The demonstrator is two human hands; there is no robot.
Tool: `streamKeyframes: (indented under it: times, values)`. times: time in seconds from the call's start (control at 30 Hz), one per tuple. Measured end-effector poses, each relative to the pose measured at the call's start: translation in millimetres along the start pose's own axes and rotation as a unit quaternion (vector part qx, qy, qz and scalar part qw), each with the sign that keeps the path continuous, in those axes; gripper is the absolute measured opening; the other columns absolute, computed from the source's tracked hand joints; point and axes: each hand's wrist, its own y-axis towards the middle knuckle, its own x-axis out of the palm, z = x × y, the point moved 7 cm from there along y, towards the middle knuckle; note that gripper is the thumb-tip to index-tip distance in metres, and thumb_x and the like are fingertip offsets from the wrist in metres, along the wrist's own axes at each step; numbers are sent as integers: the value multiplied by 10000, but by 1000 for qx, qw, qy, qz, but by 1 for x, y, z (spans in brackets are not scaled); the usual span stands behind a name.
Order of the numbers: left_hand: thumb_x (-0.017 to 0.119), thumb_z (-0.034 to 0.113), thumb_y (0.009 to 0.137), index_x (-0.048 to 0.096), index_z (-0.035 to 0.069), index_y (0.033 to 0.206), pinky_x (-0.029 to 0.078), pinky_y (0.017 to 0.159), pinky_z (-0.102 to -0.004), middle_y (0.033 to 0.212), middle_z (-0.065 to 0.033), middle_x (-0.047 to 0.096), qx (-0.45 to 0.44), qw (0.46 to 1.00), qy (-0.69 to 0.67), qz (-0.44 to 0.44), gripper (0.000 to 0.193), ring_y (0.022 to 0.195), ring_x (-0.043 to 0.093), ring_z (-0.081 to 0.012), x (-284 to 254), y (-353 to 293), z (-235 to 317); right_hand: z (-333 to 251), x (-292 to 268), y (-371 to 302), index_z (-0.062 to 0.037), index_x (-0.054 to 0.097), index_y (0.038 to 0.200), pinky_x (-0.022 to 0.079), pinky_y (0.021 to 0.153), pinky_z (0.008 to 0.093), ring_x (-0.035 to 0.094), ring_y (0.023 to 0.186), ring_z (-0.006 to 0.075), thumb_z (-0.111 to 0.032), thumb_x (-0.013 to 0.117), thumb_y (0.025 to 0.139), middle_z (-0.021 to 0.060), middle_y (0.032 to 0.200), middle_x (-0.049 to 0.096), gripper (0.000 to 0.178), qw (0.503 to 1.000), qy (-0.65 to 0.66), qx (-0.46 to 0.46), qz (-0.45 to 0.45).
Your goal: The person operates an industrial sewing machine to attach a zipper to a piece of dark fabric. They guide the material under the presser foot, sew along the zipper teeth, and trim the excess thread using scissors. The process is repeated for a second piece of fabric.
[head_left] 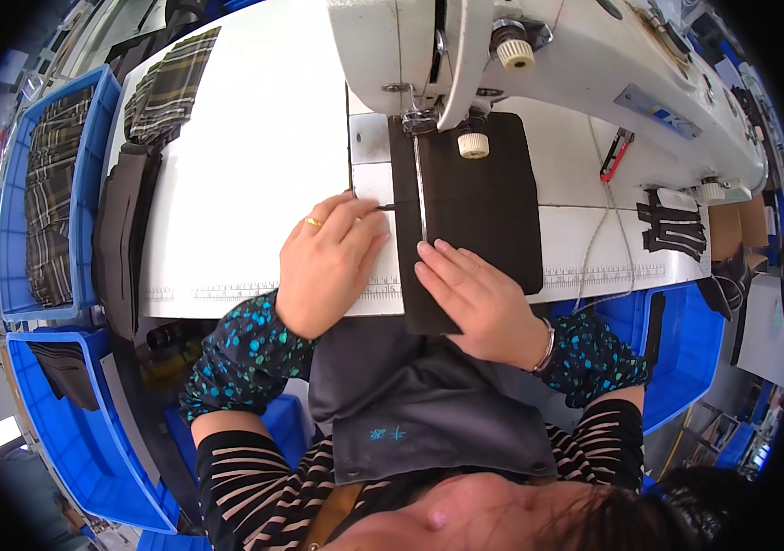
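A dark fabric panel [493,202] lies on the white sewing table, its far end beneath the presser foot [419,119] of the sewing machine. A narrow pale strip [423,188], like a zipper, runs down it from the foot. My right hand [479,298] rests flat on the panel's near part, fingers stretched out and fingertips beside the strip's near end. Just left of the panel, my left hand [329,266] has its fingers bent together, a small dark bit showing at the fingertips. What they pinch is mostly hidden.
The sewing machine [585,83] spans the far right. A red cutter [617,154], grey cord [605,220] and small dark zippered pieces [672,225] lie right. Plaid fabric [171,83] and folded dark pieces [124,239] sit left, beside blue bins [109,101].
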Motion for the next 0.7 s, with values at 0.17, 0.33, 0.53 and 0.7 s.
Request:
streamKeyframes:
  times: [0.17,0.33,0.53,0.7]
  values:
    - [815,99,829,762,62,1028,589,830,-373,1056,-48,748,42,992,-95,73,209,1012,715,-254,-12,-18,30,33,-12,-10,-2,649,1423,489,1140,403,640,1336,347,-144,564,1078,191,1403,688,382,921,353,160,49]
    - [791,97,824,759,51,1074,603,800,-339,1050,-53,748,84,987,-105,85,257,1009,722,-239,-3,-25,37,34,-10,-9,4,659,1406,503,1123,395,659,1313,337,-152,552,1088,184,1404,691,370,908,377,178,47]
    - [725,126,780,755,59,1078,606,773,-331,1025,-45,739,131,985,-46,107,307,1005,728,-215,4,-32,43,28,-9,-8,5,646,1420,475,1153,408,619,1365,347,-176,556,1090,187,1421,677,387,939,314,138,39]
    - [697,141,775,740,54,983,583,762,-315,963,-47,671,153,985,-25,74,229,980,704,-201,1,-31,47,36,-30,-8,9,623,1448,386,1216,445,508,1469,396,-410,514,1117,238,1550,555,545,956,261,98,91]
